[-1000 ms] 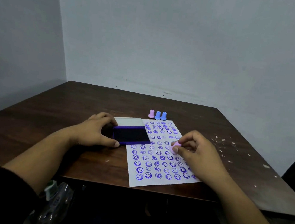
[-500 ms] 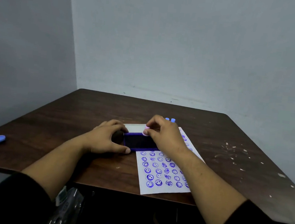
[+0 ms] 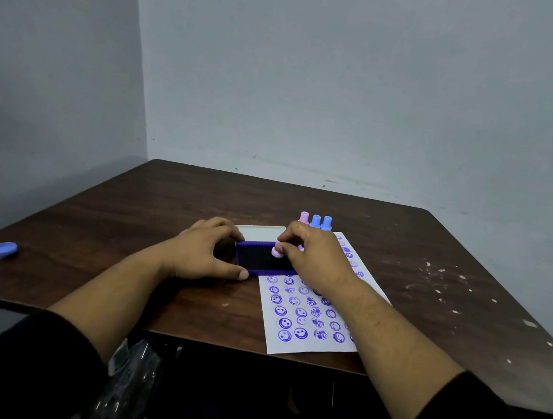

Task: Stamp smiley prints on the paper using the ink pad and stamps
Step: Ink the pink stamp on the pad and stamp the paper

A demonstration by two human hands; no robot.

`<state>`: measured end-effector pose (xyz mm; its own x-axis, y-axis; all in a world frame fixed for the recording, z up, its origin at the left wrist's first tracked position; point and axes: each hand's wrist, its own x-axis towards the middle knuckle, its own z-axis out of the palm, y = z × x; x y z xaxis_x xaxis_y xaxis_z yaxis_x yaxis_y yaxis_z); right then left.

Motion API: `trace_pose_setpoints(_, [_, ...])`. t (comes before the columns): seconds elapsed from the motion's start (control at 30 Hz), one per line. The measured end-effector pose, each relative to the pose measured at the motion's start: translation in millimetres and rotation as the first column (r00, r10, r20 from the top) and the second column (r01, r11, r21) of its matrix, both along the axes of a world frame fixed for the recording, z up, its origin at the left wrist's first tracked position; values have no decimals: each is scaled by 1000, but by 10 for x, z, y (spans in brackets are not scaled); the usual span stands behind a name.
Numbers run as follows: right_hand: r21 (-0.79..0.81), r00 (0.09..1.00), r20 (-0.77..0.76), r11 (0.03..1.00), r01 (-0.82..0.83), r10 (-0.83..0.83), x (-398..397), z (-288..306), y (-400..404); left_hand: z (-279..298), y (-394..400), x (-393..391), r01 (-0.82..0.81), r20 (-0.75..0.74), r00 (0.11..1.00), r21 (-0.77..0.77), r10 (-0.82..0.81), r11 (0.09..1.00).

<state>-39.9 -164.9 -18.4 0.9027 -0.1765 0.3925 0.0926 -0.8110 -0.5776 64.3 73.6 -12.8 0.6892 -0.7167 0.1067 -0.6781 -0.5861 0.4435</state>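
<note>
— How did the person stand at the inking?

— The right hand (image 3: pixel 317 259) pinched the pink stamp (image 3: pixel 277 251) down on the ink pad (image 3: pixel 262 259), mid-bench; the left hand (image 3: pixel 208 253) gripped the pad's left edge.

— And doing it well?

— Probably a flat, light press, then straight up to the paper (image 3: pixel 307 316) at the near edge.

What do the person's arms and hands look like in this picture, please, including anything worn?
Both the left hand and right hand are bare, with no gloves, rings or watch showing. Dark black sleeves are pushed up near the elbows, leaving both forearms uncovered.
</note>
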Motion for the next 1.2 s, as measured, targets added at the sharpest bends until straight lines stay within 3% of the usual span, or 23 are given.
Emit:
trace_pose_setpoints(0.57, [-17,997,-64,999,35,-36,-16,34,6,-36,10,35,7,11,1000,-3,-7,1000])
trace_pose_setpoints(0.83, [14,1000,4,1000,13,-13,-61,18,15,-19,10,21,1,9,1000,3,-1,1000])
trace_pose_setpoints(0.97, [86,990,134,996,40,-51,-186,223,62,-10,16,2,1,1,1000,2,-1,1000])
trace_pose_setpoints(1.2, [194,977,211,979,-67,25,-968,279,201,-2,14,-44,-6,21,1000,-10,7,1000])
